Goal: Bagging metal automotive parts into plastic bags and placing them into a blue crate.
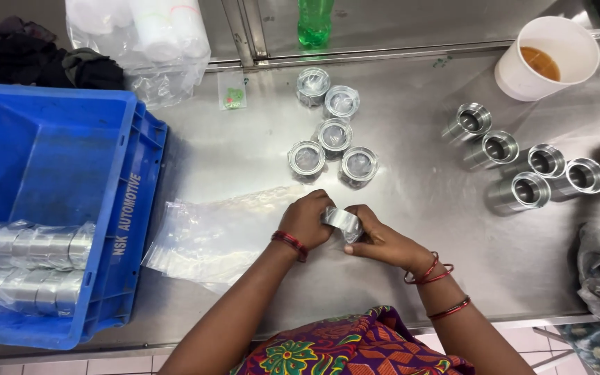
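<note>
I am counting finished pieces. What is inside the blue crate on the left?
In the blue crate, two rows of metal rings wrapped in clear plastic lie at the near end. The rest shows bare blue floor. Anything under the rows is covered.

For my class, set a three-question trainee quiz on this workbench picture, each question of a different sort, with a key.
1. True or false: both hands, the left hand and right hand, hold one wrapped metal ring.
2. How many wrapped rings stand grouped above the hands? A three, B five, C eight.
3. Fill in: the bagged rolls of rings lie in the blue ____.

Key: 1 true; 2 B; 3 crate.
</note>
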